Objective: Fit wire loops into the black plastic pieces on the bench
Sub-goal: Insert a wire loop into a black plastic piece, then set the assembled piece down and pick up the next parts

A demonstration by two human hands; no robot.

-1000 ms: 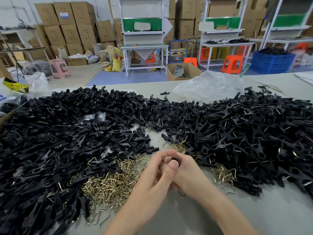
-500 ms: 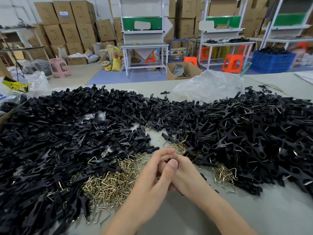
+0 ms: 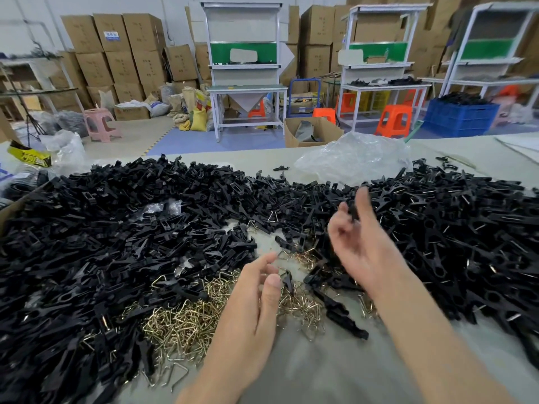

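**A:** Where are the wire loops?

**B:** The wire loops (image 3: 180, 325) lie in a brass-coloured heap on the bench (image 3: 320, 374). They are just left of and under the left hand (image 3: 250, 304), with more between the two hands. The black plastic pieces (image 3: 87, 243) are piled to the left of that hand, and also beyond and to the right of the right hand (image 3: 360, 246).

**A:** How will they handle?

**B:** I'd judge the loops to be light, springy thin wire that tangles easily. Pinch one by a straight side and lift it clear of the rest. The pieces look light, stiff and smooth. Hold one by its broad end, leaving free the end that takes the wire.

**A:** And the hands?

**B:** The left hand is loosely spread with its fingers nearly straight, and I see nothing in it. The right hand is raised and blurred. A single black piece (image 3: 353, 211) shows between its thumb and half-curled fingers, but I cannot tell whether it is gripped.

**A:** Any writing?

**B:** There is a blue label (image 3: 111, 35) on a carton (image 3: 113, 21) far beyond the left hand. A yellow-and-black strip (image 3: 27, 154) lies far to its left. Both are too small to read.
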